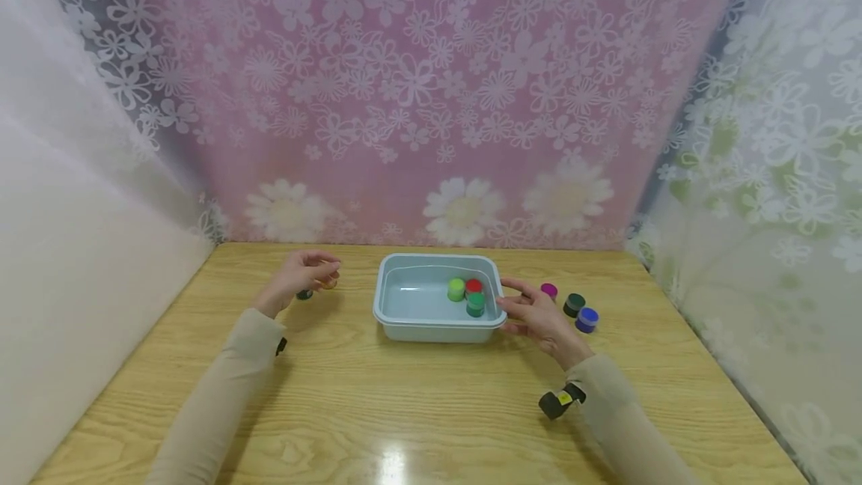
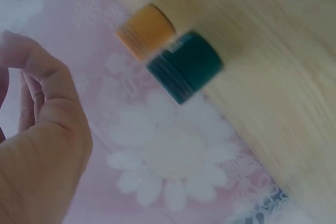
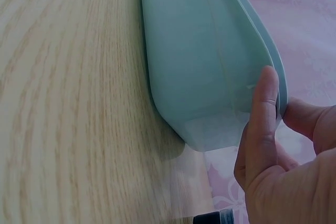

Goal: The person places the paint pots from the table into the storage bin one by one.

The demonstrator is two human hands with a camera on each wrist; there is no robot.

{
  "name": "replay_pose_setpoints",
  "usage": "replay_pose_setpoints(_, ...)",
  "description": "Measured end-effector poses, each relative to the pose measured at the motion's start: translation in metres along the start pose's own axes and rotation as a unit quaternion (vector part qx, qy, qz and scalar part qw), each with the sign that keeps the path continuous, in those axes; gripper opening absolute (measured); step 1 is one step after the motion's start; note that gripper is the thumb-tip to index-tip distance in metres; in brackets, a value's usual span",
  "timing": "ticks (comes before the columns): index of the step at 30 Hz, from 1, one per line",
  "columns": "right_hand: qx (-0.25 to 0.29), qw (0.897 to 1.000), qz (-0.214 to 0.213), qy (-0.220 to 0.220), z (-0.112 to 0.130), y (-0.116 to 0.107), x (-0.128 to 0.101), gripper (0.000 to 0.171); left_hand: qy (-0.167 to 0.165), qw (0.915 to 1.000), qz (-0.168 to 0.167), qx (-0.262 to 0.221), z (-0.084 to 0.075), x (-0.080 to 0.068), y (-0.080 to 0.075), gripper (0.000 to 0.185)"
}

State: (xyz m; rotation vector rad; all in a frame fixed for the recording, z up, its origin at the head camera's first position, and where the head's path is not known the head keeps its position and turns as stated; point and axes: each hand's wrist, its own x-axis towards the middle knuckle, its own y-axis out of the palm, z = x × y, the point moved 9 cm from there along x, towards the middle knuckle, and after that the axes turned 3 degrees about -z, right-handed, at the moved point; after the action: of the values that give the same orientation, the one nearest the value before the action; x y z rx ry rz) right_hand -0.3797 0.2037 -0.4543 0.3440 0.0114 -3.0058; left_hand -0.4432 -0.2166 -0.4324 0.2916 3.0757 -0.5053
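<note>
wooden table (image 1: 417, 395) | pink floral backdrop (image 1: 417, 96) | white floral side curtain (image 1: 774, 171)

This looks like a makeshift recording booth rather than a lived-in room. A wooden table (image 1: 417, 395) is enclosed on three sides by hanging flower-print sheets: a pink floral backdrop (image 1: 431, 96) behind the table, and pale translucent curtains (image 1: 774, 171) to its right and left. Beyond the table, no furniture shows.
</note>
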Motion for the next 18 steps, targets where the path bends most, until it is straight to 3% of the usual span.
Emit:
replay_pose_setpoints(13,-0.007,1.000,0.002,-0.001,0.000,0.001,-0.002,0.063,-0.029,0.9983,-0.043,0.029,0.019,-0.008,-0.039,0.048)
replay_pose_setpoints(18,-0.005,1.000,-0.001,-0.001,0.001,0.002,-0.002,0.063,-0.020,0.9972,-0.050,0.052,0.020,-0.013,-0.049,0.050)
